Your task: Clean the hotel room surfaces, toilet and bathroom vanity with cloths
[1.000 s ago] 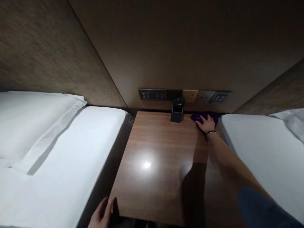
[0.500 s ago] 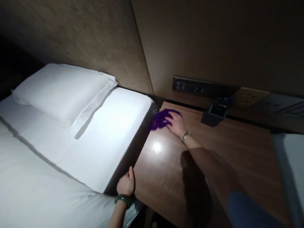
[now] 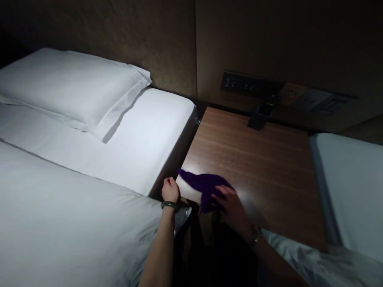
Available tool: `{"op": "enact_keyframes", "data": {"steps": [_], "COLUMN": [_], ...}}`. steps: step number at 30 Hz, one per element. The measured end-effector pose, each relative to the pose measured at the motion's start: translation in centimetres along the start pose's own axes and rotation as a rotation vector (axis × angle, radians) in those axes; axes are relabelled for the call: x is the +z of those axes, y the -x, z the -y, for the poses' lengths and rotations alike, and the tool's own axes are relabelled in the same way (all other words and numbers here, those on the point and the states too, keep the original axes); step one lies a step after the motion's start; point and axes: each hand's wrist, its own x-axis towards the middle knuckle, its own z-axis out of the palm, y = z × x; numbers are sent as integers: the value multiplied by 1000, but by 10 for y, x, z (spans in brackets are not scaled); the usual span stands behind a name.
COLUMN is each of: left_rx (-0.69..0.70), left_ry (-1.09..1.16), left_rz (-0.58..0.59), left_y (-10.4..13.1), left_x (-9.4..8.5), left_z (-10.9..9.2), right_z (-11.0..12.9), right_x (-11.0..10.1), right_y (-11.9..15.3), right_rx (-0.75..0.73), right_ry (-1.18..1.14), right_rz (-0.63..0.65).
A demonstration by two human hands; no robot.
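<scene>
A crumpled purple cloth (image 3: 206, 183) lies across the front edge of the wooden bedside table (image 3: 248, 155), with one corner hanging over. My right hand (image 3: 230, 201), in shadow, is on the cloth's right side, its fingers pressing and gripping it. A bracelet circles that wrist. My left hand (image 3: 170, 190) is curled into a fist beside the table's front left corner, close to the bed's edge. Nothing shows in the fist. A dark green bangle (image 3: 170, 205) is on the left wrist.
On the left is a bed (image 3: 149, 131) with a white pillow (image 3: 72, 83); another bed (image 3: 353, 171) borders the table's right side. A remote control (image 3: 268, 105) stands in a dark holder (image 3: 257, 120) at the table's back. Switches (image 3: 239, 84) and sockets (image 3: 291, 94) line the wall.
My right hand has drawn the purple cloth from the table's back left corner to its front edge. My left hand stays near the front left corner; the camera view has shifted.
</scene>
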Motion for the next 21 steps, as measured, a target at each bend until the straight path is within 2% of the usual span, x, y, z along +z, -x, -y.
{"op": "enact_keyframes", "data": {"steps": [1,3,5,7,8,10,12,14,16,18,19,21], "left_rx": [30,109,164,183,187,188,186,168,164,167,174,175], "left_ry": [38,159,348,521,578,641,692,723,737,750,756,764], "left_rz": [-12,-4,107,277,345,397,397,422,442,429,418,411], "left_y": [12,45,86,127,143,165,170,160,141,125,120,116], "left_x": [-2,-7,-11,-12,-11,-6,-1,3,4,3,1,0], "left_z": [9,33,64,98,114,137,148,146,136,126,123,122], "right_z": [-18,-62,-100,-113,-106,-69,-11,45,76,72,58,13], "right_x": [-12,-38,-57,-61,-56,-32,6,43,62,55,42,7], "right_y": [38,109,161,180,174,133,65,-13,-86,-147,-171,-204], "right_rx": [140,407,656,872,922,848,567,260,20,-69,-36,141], "right_ry": [67,202,322,399,418,412,353,262,194,161,156,163], "right_rz": [-63,-270,-467,-595,-618,-580,-474,-327,-184,-92,-72,-89]}}
